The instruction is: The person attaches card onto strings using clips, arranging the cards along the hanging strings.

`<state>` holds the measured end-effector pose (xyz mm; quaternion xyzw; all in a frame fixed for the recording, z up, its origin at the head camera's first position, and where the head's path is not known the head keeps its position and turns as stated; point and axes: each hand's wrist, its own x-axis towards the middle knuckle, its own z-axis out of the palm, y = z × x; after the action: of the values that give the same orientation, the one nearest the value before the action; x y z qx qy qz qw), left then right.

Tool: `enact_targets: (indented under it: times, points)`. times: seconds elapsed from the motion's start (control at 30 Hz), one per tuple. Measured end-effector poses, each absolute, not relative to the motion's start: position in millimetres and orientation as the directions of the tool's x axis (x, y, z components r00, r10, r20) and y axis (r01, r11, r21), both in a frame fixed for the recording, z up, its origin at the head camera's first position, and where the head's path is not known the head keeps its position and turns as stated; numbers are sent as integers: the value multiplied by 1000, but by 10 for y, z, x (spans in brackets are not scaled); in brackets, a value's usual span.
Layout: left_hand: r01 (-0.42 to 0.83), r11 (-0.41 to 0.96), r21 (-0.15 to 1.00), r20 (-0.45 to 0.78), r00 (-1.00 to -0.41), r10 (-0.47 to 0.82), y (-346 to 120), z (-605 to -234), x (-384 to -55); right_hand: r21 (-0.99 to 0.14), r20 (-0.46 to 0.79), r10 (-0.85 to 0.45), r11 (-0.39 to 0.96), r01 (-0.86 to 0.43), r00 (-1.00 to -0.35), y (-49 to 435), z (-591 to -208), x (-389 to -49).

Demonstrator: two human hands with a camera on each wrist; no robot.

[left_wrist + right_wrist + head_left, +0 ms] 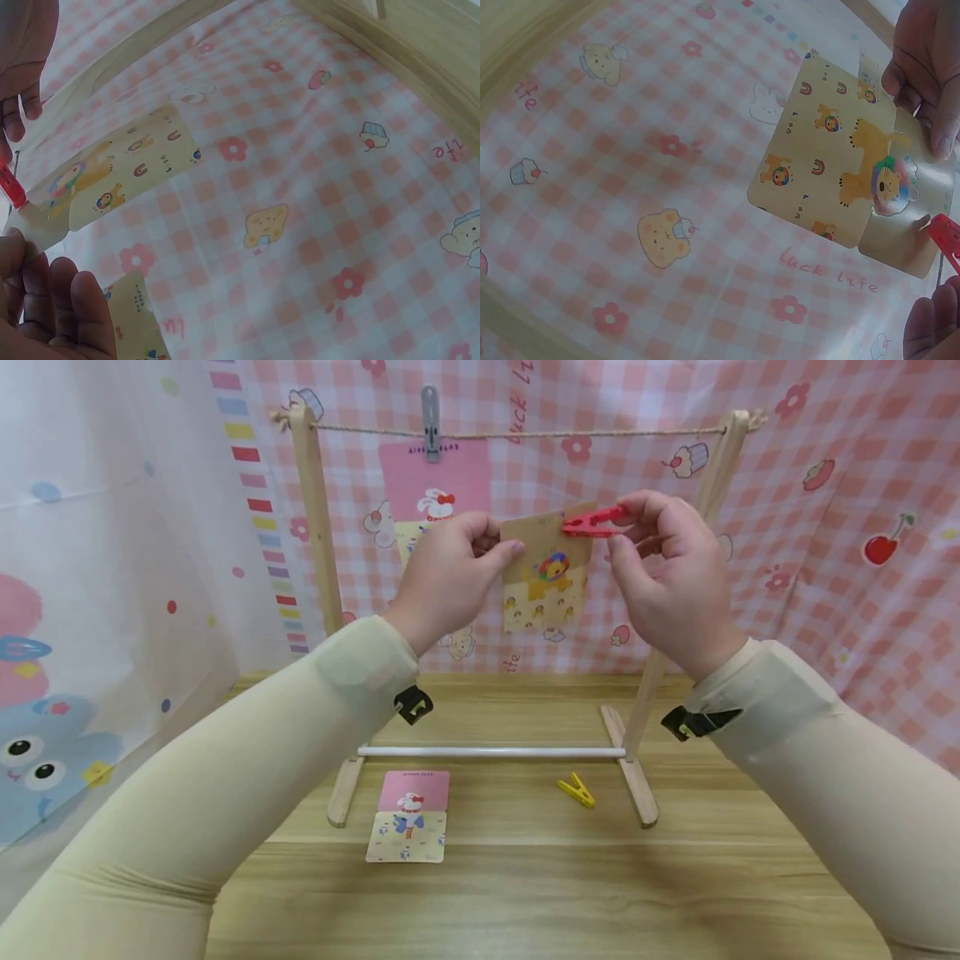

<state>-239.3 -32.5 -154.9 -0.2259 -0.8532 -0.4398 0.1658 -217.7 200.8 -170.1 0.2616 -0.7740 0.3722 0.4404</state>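
My left hand [453,572] pinches the left edge of a tan card [536,597] with a lion picture, held upright below the rope. From the right, my right hand [670,556] pinches a red clothespin [588,522] by its handle ends. Its tip overlaps the card's upper right corner; whether it bites the card I cannot tell. In the right wrist view the lion card [832,150] shows its printed face, with the red clothespin [946,234] at its edge. Behind the left hand, a pink and yellow card [435,485] hangs from the rope under a grey clothespin [430,422].
A jute rope [517,434] spans a wooden frame [318,518] with a white bottom bar [491,752]. On the wooden table [510,893] lie another pink and yellow rabbit card [408,818] and a yellow clothespin [577,791]. A checked cloth [480,652] hangs behind.
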Motion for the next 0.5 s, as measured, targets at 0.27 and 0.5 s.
enact_targets:
  times: [0.27,0.5]
  points:
    - [535,486,691,494,-841,222,-295,-1440,-2409,-334,873,-78,625,-706,-482,1978,-1562,-2215]
    - [530,497,687,492,-843,218,-271,-1340,-2403,-339,881,-57,615,-712,-469,1945,-1432,-2265]
